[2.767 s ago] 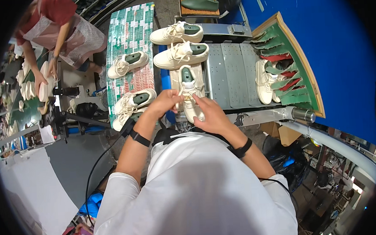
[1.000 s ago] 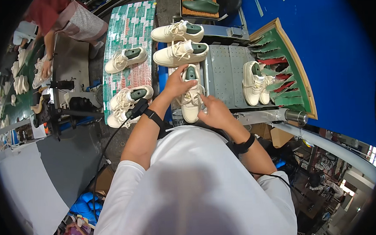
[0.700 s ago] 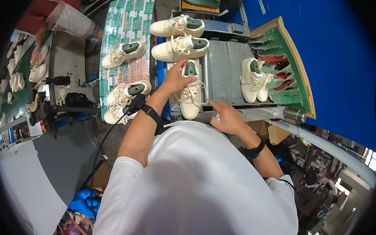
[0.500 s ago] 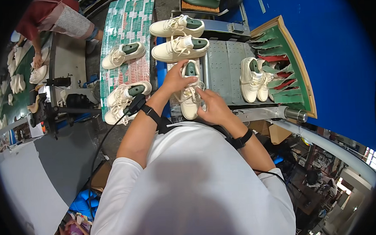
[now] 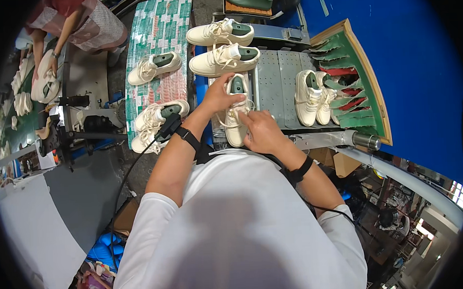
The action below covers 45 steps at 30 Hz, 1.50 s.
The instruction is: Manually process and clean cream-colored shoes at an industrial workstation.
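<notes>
A cream lace-up shoe [image 5: 235,129] with a green shoe last inside points toward me at the near edge of the work surface. My left hand [image 5: 220,97] is closed around its collar, thumb across the tongue. Against the right side of the lacing is my right hand [image 5: 266,133], fingers curled and index fingertip at the shoelace [image 5: 237,111]; the fingers partly hide what they pinch. Just beyond lie two more cream shoes, a nearer one [image 5: 220,62] and a farther one [image 5: 214,33], toes to the left, each with a green last.
On the left, a board covered in green-and-white printed wrapping [image 5: 154,34] carries several cream shoes. A pair of shoes [image 5: 308,102] stands on the metal conveyor [image 5: 278,85], beside a wood-framed opening with green flaps [image 5: 361,87]. A co-worker [image 5: 76,27] handles shoes at far left.
My right hand's fingers have curled in closer at the lacing; my left hand keeps its hold. The co-worker at far left has leaned in, both hands now on a shoe.
</notes>
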Motion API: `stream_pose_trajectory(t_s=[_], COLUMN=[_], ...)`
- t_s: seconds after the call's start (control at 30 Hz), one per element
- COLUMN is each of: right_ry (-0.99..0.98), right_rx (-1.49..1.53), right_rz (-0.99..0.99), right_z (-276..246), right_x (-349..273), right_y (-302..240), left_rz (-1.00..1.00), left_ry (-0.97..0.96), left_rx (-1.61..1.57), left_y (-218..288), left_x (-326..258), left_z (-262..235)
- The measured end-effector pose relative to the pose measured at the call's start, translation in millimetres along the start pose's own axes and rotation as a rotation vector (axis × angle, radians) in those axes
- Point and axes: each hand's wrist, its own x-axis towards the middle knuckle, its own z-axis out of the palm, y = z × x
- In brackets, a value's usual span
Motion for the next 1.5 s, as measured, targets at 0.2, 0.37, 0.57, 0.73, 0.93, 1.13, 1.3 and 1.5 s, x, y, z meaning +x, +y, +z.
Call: stream_pose_trajectory(t_s=[0.2,0.37,0.57,0.73,0.93,1.13,1.3,1.5], right_ry=[-0.105,-0.159,-0.133,-0.145,-0.115,0.182,0.19,0.129], right_rx=[0.498,1.306,0.593,0.334,0.395,0.415,0.713,0.728], right_rz=[0.221,0.61,0.322,0.152,0.321,0.397,0.666,0.763], right_z=[23,0,4,-15,-17,5,67,53], right_x=[11,-8,12,-16,0,-17,-54,-52], right_y=[18,18,0,1,0,17,63,49], left_rz=[0.039,0.054,0.043,-0.018,-0.059,-0.334,-0.443,-0.028], left_ry=[0.017,0.022,-0.004,-0.028,-0.067,0.051,0.302,0.354], left_rx=[0.04,-0.008,-0.081,-0.104,-0.335,-0.96,-0.788,-0.036], left_y=[-8,-9,-15,-11,-4,-65,-59,34], left_x=[0,0,1,-1,-9,-59,-71,-84], left_z=[2,2,-1,-2,-17,-52,-13,-78])
